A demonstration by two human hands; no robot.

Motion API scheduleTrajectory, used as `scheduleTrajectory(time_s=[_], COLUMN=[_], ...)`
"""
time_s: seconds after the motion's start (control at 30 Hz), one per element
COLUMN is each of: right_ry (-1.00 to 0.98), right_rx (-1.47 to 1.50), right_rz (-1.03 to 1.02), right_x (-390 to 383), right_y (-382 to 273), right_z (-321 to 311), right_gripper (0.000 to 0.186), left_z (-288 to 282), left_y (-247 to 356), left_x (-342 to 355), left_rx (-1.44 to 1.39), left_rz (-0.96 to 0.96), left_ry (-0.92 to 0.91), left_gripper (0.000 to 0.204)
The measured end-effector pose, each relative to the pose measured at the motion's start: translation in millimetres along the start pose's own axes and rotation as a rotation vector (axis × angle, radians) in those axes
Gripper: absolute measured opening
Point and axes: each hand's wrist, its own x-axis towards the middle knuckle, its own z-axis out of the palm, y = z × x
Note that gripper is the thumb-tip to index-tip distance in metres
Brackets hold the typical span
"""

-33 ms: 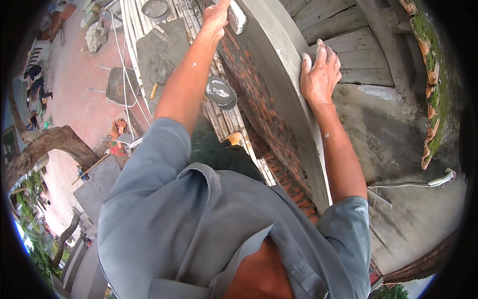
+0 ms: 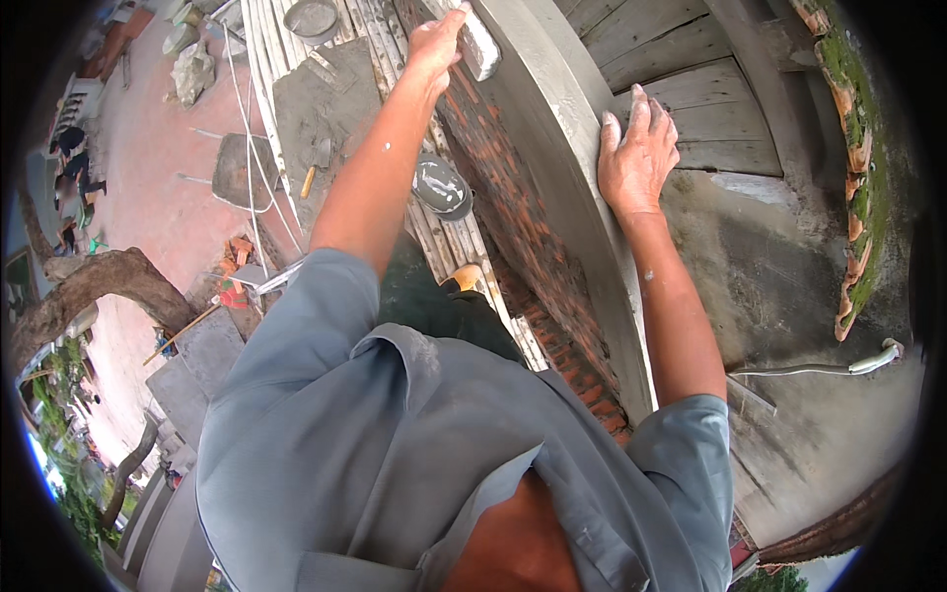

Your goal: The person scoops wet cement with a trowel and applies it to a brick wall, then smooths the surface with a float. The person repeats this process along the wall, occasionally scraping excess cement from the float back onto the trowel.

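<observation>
My left hand [image 2: 434,51] is closed at the upper edge of the view, gripping a plastering trowel. The pale, rounded end of the plastering trowel [image 2: 481,47] lies against the smooth grey face of a plastered wall [image 2: 538,123]. Its handle is mostly covered by my fingers. My right hand [image 2: 638,156] rests on the far right edge of the wall's top, fingers stretched and a little apart, holding nothing. Whitish smears mark its fingertips. Below the grey plaster, bare brickwork [image 2: 523,222] shows.
A bamboo platform [image 2: 426,232] runs beside the wall, bearing a mortar board [image 2: 321,109], a wooden-handled trowel [image 2: 310,180], a dark bucket [image 2: 442,187] and a round pan [image 2: 311,18]. Wooden planks [image 2: 710,109] and a mossy tile edge [image 2: 856,197] stand to the right. A tree trunk [image 2: 109,281] is left.
My left hand and the plastering trowel have shifted slightly right and nearer along the wall face. My right hand stays almost in place.
</observation>
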Motion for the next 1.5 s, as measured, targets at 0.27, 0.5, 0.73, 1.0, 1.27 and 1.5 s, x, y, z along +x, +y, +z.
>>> scheduleTrajectory(time_s=[0.27, 0.5, 0.73, 1.0, 1.27, 1.5], right_ry=[-0.020, -0.046, -0.049, -0.060, -0.077, -0.043], right_rx=[-0.035, -0.014, -0.023, -0.033, -0.027, -0.008], right_rz=[-0.035, -0.046, -0.044, -0.035, 0.009, -0.002], right_x=[18, 24, 26, 25, 28, 27], right_y=[-11, -12, -11, -10, -17, -16], right_z=[1, 2, 2, 2, -4, -4], right_gripper=[0.063, 0.063, 0.065, 0.065, 0.066, 0.066], left_z=[39, -17, -73, -5, -13, -75], left_y=[-85, -3, 61, 8, 10, 116], left_x=[-143, 86, 245, -2, -19, 179], left_rx=[-0.069, -0.063, -0.216, 0.069, -0.103, -0.073], left_rz=[-0.018, 0.181, 0.103, -0.160, 0.013, 0.088], left_ry=[-0.164, 0.043, -0.140, -0.189, -0.115, -0.148], left_gripper=[0.093, 0.080, 0.031, 0.100, 0.102, 0.079])
